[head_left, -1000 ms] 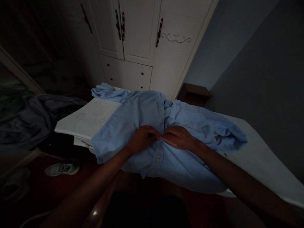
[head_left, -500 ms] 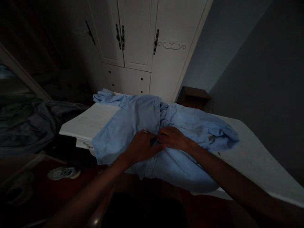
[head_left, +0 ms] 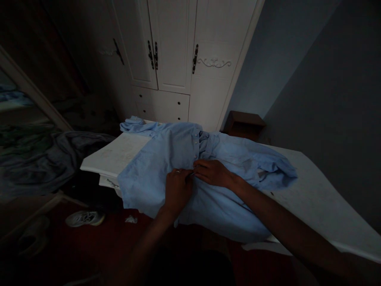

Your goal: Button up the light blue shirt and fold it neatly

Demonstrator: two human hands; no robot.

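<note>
A light blue button-up shirt (head_left: 151, 159) lies spread on a white table (head_left: 116, 151), its row of buttons running down the middle. At the button edge, my left hand (head_left: 178, 190) is closed, with a ring on one finger. My right hand (head_left: 212, 172) meets it from the right, fingers pinched on the same edge. Between the fingertips shows a small dark sliver that I cannot make out. The fingers cover the cloth and any button under them. One sleeve (head_left: 137, 125) lies bunched at the far left, the other (head_left: 276, 171) at the right.
Behind the table stands a white wardrobe (head_left: 174, 51) with dark handles. A small brown cabinet (head_left: 245, 119) is by the wall. Grey cloth (head_left: 44, 171) is heaped at left. A shoe (head_left: 85, 218) and a crumpled white scrap (head_left: 131, 219) lie on the red floor.
My left hand has turned more upright, its fingers now pointing away from me. Both hands have shifted slightly left along the shirt's button edge. The view has tilted slightly.
</note>
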